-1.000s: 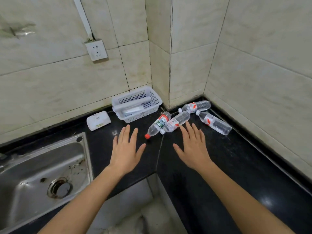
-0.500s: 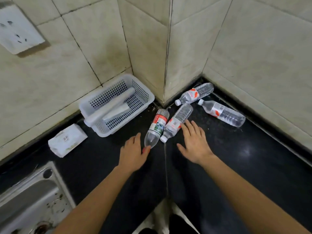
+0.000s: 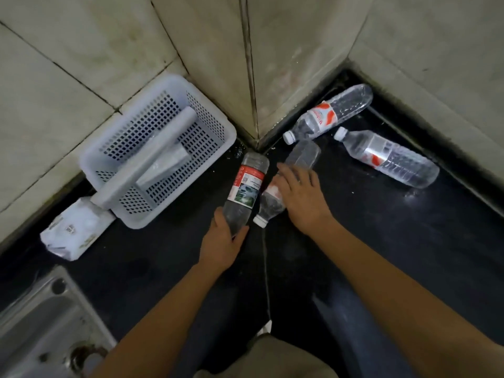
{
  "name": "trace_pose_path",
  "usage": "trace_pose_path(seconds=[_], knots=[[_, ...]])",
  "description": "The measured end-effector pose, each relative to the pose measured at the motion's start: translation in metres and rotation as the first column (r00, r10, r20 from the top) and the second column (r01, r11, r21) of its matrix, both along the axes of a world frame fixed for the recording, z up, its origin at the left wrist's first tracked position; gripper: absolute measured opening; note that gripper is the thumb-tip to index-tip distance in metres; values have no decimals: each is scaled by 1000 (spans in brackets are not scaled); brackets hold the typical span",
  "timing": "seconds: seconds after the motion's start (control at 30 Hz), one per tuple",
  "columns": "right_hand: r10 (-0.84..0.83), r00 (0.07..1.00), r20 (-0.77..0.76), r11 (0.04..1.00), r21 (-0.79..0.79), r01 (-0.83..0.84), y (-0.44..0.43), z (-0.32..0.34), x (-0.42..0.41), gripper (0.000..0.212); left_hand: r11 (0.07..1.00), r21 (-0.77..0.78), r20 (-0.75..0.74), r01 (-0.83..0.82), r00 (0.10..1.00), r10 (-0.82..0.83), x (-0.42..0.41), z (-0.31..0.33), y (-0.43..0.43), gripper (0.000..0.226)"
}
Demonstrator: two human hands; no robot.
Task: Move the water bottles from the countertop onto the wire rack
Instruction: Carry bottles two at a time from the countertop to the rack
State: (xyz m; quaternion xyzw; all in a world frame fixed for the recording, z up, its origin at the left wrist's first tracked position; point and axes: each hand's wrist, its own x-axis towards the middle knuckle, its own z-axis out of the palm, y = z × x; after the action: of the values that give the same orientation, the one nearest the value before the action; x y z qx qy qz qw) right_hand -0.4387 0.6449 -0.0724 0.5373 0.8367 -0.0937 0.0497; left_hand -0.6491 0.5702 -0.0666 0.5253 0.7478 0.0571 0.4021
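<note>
Both hands have closed in on the bottles since half a second ago. The left hand (image 3: 222,241), then just short of the red cap, now wraps its grip round the neck end of the green-labelled bottle (image 3: 245,192), thumb on one side and fingers on the other, so the cap is hidden. That bottle lies flat on the black tabletop (image 3: 381,255) just right of the white basket (image 3: 230,136), its base towards the wall corner. The right hand (image 3: 302,197) has slid forward and lies across the middle of the red-labelled bottle (image 3: 270,205). This one rests alongside the first, on the side away from the basket, with its white cap towards the person. The fingers drape over it, but whether this grip has clenched round the bottle cannot be told. Farther right of the basket, apart from both hands, the wall-side bottle (image 3: 327,115) lies along the foot of the tiles, and the outer bottle (image 3: 390,159) lies just beyond it. A tissue packet (image 3: 73,230) sits at the basket's near-left corner.
</note>
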Motion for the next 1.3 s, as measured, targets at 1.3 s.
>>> trace_pose_path(seconds=[1.3], knots=[[-509, -494, -705, 620, -698, 358, -136, 175, 50, 73, 963, 226, 819, -147, 564, -106, 47, 209, 25, 15]])
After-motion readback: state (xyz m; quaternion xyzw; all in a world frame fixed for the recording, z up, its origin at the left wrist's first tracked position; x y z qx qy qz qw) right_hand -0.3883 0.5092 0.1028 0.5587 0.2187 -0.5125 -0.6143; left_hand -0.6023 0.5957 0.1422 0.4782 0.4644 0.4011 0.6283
